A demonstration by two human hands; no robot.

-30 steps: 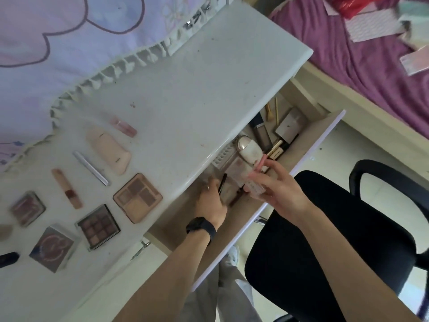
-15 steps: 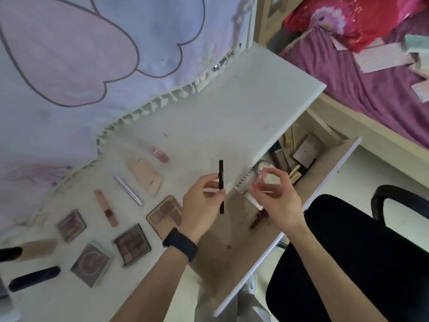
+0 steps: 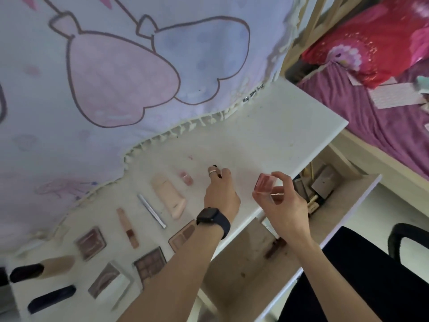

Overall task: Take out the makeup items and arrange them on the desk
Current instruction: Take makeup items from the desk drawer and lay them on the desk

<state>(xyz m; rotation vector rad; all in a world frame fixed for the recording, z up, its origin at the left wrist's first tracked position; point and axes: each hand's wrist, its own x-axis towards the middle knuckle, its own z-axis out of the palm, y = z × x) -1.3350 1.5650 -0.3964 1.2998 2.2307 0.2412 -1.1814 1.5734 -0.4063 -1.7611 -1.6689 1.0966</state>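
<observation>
Cosmetics [image 3: 322, 184] inside open drawer [image 3: 241, 259]

Slim black pencil [image 3: 215, 166] pinched low over desk [image 3: 267, 135], pink translucent case [image 3: 265, 185] held above desk edge, beige tube [image 3: 168, 196] lying flat

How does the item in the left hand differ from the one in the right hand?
The black pencil in the left hand is thin and dark, mostly hidden by fingers; the pink case in the right hand is blocky, translucent and in plain sight. The black pencil is over the desk top; the pink case is by its front edge, near the open drawer. Both are gripped, neither released.
</observation>
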